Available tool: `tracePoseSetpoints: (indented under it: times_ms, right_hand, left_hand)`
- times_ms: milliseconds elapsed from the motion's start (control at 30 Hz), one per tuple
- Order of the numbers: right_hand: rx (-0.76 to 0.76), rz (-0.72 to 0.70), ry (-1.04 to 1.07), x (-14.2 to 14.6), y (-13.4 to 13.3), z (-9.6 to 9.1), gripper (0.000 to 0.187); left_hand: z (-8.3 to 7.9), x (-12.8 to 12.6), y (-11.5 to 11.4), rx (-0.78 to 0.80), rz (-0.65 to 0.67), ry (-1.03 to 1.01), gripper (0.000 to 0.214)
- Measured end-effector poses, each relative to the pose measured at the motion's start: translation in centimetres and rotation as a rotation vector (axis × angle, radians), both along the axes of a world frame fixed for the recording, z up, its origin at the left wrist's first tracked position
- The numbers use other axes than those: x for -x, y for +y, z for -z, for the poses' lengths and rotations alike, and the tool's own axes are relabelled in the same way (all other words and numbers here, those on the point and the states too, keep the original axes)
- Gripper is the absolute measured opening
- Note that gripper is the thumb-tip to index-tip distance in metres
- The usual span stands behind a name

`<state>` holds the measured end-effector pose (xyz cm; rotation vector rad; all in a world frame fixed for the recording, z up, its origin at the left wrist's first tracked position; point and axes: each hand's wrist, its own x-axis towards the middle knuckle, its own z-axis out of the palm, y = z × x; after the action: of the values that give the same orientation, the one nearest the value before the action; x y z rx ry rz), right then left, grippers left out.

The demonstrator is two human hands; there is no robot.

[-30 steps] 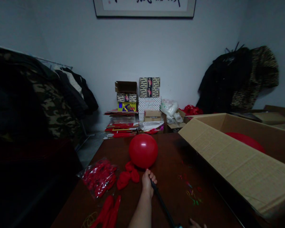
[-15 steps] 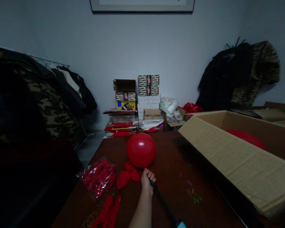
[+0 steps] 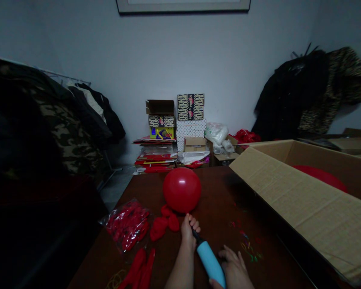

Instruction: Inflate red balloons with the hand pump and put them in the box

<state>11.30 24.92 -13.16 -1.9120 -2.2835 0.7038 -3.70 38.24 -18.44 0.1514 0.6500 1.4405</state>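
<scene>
A round, inflated red balloon (image 3: 182,190) sits over the table just beyond my left hand (image 3: 189,233). That hand is closed around the balloon's neck and the black nozzle end of a balloon pump. The pump's light blue barrel (image 3: 210,263) slants down to the right, close behind the nozzle. My right hand (image 3: 234,267) is at the barrel's lower end, its thumb lying against the blue side and its fingers fairly straight on the right. Left of my left hand lie limp red balloons (image 3: 159,228) and a clear bag of red balloons (image 3: 128,224).
An open cardboard box (image 3: 303,204) with a red balloon (image 3: 320,177) inside stands at the right. Small coloured bands (image 3: 249,247) lie on the dark table (image 3: 216,184). More red balloons (image 3: 140,269) lie near front left. Stacked boxes (image 3: 191,130) stand behind the table.
The blue barrel has slid up toward my left hand, covering most of the black rod. My right hand has come into view with it. The balloon looks slightly larger.
</scene>
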Motion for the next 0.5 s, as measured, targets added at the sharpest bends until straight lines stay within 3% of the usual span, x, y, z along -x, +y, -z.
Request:
tracePoseSetpoints:
  times_ms: [133, 300, 433, 500]
  right_hand:
    - [-0.009, 0.03, -0.027, 1.3, 0.2, -0.3, 0.051]
    - [-0.064, 0.045, -0.081, 0.7, -0.3, 2.1, 0.046]
    - [-0.08, 0.047, -0.049, 0.2, -0.8, 3.3, 0.03]
    - [-0.102, 0.076, -0.034, 0.0, -1.3, 3.5, 0.035]
  left_hand:
    - [-0.2, -0.1, 0.1, 0.005, 0.032, 0.04, 0.045]
    - [-0.4, -0.5, -0.2, -0.006, 0.042, 0.107, 0.047]
    - [-0.4, -0.7, -0.5, 0.004, 0.043, 0.14, 0.047]
    - [-0.4, -0.7, -0.7, 0.009, 0.037, 0.143, 0.046]
